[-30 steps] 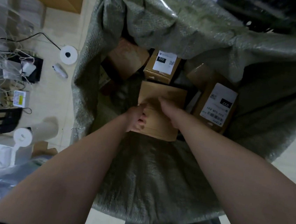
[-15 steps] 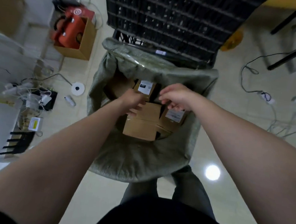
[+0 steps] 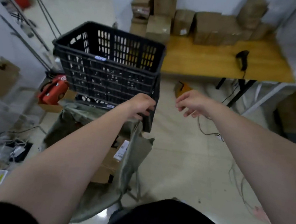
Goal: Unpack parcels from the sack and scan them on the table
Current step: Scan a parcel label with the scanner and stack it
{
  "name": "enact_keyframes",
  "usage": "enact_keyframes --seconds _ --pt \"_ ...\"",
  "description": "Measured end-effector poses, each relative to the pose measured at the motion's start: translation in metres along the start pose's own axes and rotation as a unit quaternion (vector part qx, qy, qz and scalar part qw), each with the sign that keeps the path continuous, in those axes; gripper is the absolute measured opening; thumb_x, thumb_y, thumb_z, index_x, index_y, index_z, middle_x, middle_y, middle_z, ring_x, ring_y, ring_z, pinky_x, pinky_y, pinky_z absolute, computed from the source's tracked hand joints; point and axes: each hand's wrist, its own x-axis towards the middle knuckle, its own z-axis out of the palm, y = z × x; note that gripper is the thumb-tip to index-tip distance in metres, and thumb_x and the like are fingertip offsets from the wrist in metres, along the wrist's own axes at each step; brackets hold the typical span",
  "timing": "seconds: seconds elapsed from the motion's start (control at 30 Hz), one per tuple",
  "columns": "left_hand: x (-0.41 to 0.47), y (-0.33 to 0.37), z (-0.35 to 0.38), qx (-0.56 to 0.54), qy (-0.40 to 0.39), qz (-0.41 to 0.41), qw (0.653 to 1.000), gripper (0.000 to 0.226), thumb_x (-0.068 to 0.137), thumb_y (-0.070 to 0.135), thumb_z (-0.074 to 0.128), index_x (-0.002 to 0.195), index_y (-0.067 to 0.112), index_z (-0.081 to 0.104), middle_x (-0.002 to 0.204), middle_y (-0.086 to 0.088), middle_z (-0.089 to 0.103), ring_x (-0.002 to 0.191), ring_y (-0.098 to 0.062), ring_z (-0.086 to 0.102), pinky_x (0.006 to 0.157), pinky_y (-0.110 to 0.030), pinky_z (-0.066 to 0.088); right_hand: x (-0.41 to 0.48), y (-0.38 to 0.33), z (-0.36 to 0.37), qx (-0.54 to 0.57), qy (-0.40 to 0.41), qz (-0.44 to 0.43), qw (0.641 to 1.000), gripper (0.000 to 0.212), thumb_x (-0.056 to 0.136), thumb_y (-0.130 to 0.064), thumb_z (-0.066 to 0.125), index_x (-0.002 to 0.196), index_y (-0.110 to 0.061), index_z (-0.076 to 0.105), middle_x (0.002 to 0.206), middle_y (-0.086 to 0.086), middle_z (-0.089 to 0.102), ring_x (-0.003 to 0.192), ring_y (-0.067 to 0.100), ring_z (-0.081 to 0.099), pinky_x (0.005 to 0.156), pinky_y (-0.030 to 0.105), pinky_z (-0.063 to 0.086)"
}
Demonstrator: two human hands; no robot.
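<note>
**Beside the crate: one parcel in hand, table next**

At the near right corner of the black crate (image 3: 105,74), left hand (image 3: 140,106) raised, fingers curled round a dark parcel (image 3: 147,121) hanging below the knuckles. Hard to separate from the dark plastic behind it, and read as a parcel only by its plain, unpierced face. Just right of that corner, right hand (image 3: 192,103) in the air, palm down, fingers loose and spread, holding nothing and touching nothing. Both forearms stretched forward toward the crate.

Below and in front of the crate, sack (image 3: 135,156) slumped on the floor with its mouth open, brown boxes (image 3: 107,162) with white labels inside. Right of the crate, wooden table (image 3: 203,63). Well right of the crate on that top, scanner (image 3: 242,58) lying with its cord over the edge. Beyond and right of the crate, along the table's back, stacked cartons (image 3: 207,28).

Looks like the carry between sack and table: one piece in hand, not yet scanned, several more waiting in the sack. Somewhere in the middle of the job, judging by those boxes and the row of cartons.

Next, probably: swing right past the crate's corner without clipping it, set the parcel on the bare wood with any label up, then reach with the free right hand for the scanner. Calls for a firm grip meanwhile, since seemingly held only at the upper end.
</note>
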Motion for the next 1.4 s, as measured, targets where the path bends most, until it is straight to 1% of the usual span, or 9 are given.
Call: enact_keyframes --seconds 0.23,0.4,0.57,0.77,0.9,1.07,1.23,1.33,1.4 --pt "0.029 0.109 0.056 0.051 -0.038 0.036 0.997 0.035 0.107 0.03 0.053 0.139 0.018 0.058 0.124 0.001 0.068 0.102 -0.017 0.069 0.083 -0.043 0.057 -0.022 0.039 -0.12 0.01 0.057 -0.01 0.998 0.009 0.097 -0.015 0.068 0.105 -0.014 0.07 0.092 0.011 0.068 0.072 0.029 0.065 0.049 0.025 0.037" --pt "0.059 0.173 0.067 0.068 -0.054 0.07 0.994 0.02 0.104 0.034 0.054 0.121 0.028 0.063 0.121 0.005 0.069 0.104 -0.017 0.07 0.091 -0.044 0.059 -0.008 0.042 -0.176 0.014 0.079 -0.027 0.996 0.006 0.097 -0.019 0.067 0.1 -0.016 0.071 0.091 0.009 0.07 0.069 0.028 0.067 0.049 0.025 0.039" --pt "0.113 0.222 0.065 0.085 -0.059 0.075 0.992 0.024 0.103 0.039 0.056 0.123 0.029 0.064 0.118 0.008 0.071 0.102 -0.015 0.072 0.086 -0.041 0.061 0.032 0.038 -0.218 0.034 0.09 -0.029 0.995 0.005 0.094 -0.021 0.071 0.098 -0.016 0.072 0.093 0.009 0.071 0.062 0.025 0.067 0.052 0.027 0.043" --pt "0.209 0.276 0.034 0.174 -0.055 0.091 0.979 0.012 0.101 0.037 0.054 0.103 0.036 0.065 0.111 0.014 0.067 0.096 -0.011 0.07 0.073 -0.036 0.056 0.111 0.016 -0.282 0.031 0.096 -0.015 0.995 0.015 0.094 -0.03 0.07 0.106 -0.02 0.071 0.103 0.006 0.072 0.073 0.027 0.073 0.06 0.034 0.058" --pt "0.279 0.324 0.006 0.258 -0.069 0.107 0.958 0.012 0.098 0.033 0.055 0.098 0.037 0.067 0.109 0.016 0.064 0.096 -0.013 0.07 0.07 -0.034 0.056 0.175 -0.008 -0.326 -0.009 0.109 0.009 0.994 0.013 0.095 -0.035 0.071 0.101 -0.024 0.07 0.101 0.002 0.072 0.075 0.024 0.074 0.056 0.032 0.057" --pt "0.356 0.379 -0.019 0.237 -0.093 0.109 0.961 0.017 0.103 0.034 0.052 0.113 0.032 0.065 0.11 0.015 0.066 0.095 -0.011 0.07 0.066 -0.033 0.055 0.254 -0.023 -0.378 0.001 0.126 0.029 0.992 0.008 0.094 -0.036 0.07 0.095 -0.029 0.067 0.101 -0.001 0.071 0.077 0.023 0.074 0.056 0.031 0.054" --pt "0.429 0.432 -0.019 0.227 -0.128 0.095 0.961 0.016 0.104 0.033 0.052 0.115 0.03 0.063 0.112 0.012 0.065 0.097 -0.011 0.069 0.08 -0.038 0.059 0.325 -0.014 -0.435 0.059 0.178 0.066 0.98 0.003 0.095 -0.031 0.068 0.095 -0.028 0.068 0.099 0.001 0.07 0.076 0.024 0.072 0.059 0.033 0.054" --pt "0.484 0.473 -0.011 0.216 -0.108 0.125 0.962 0.019 0.103 0.025 0.054 0.12 0.031 0.06 0.113 0.011 0.064 0.098 -0.013 0.07 0.086 -0.042 0.06 0.379 -0.005 -0.479 0.09 0.225 0.07 0.968 0.005 0.094 -0.028 0.067 0.099 -0.027 0.068 0.097 0.003 0.067 0.078 0.025 0.068 0.061 0.034 0.054" --pt "0.52 0.504 -0.003 0.223 -0.083 0.157 0.958 0.023 0.1 0.023 0.057 0.121 0.029 0.062 0.112 0.01 0.064 0.099 -0.015 0.069 0.079 -0.037 0.06 0.416 0.0 -0.511 0.106 0.246 0.068 0.961 0.007 0.093 -0.029 0.066 0.101 -0.028 0.067 0.096 0.002 0.066 0.084 0.026 0.067 0.065 0.037 0.057"
